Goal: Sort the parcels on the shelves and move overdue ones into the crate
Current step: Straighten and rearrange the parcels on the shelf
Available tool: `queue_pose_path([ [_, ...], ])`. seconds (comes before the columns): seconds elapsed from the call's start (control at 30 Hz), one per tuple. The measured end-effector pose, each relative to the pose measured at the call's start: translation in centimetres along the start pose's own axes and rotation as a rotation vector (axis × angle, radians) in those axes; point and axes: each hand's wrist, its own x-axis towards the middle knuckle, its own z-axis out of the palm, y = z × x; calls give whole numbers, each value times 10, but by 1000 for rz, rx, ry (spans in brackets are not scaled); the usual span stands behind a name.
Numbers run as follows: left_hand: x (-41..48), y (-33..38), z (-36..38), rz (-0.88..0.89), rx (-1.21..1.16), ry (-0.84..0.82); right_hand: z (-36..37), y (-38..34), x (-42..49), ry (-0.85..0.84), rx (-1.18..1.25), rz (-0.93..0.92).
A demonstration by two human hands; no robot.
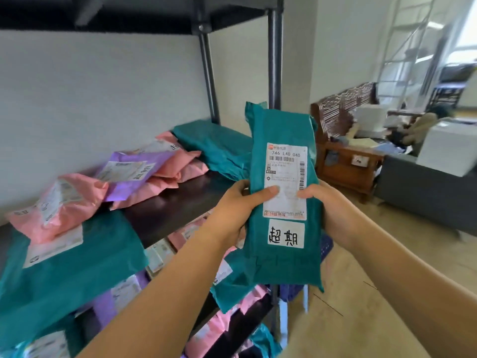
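Dark shelving [180,202] stood left of the teal parcel [281,259], stacked with pink parcels [64,202]. Both hands, left hand [232,210] and right hand [333,210], clasped that parcel upright (its handwritten tag [286,233] read 超期).

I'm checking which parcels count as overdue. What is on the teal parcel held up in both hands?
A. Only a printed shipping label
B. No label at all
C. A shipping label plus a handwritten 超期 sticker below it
C: the teal parcel carries a printed shipping label and, below it, a white handwritten sticker.
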Motion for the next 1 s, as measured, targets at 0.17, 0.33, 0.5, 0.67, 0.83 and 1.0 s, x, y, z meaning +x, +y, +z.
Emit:
queue_pose_path([
  [0.17, 60, -36, 65, -72, -34, 12, -83, 3, 24, 22, -24, 38],
  [0.33, 106, -72, 116, -161, -87, 36, -155, 18, 50, 61, -103, 132],
  [0.5, 148, -111, 155, -241, -171, 108, -213, 35, 73, 35, -169, 238],
  [0.67, 183, -151, 174, -314, -164, 180, -244, 54, 99, 68, -134, 319],
  [0.83, 225, -188, 172, -384, -142, 245, -258, 80, 143, 102, -156, 408],
  [1.0, 277, -228, 161, -508, -155, 325, -266, 109, 205, 124, -195, 509],
])
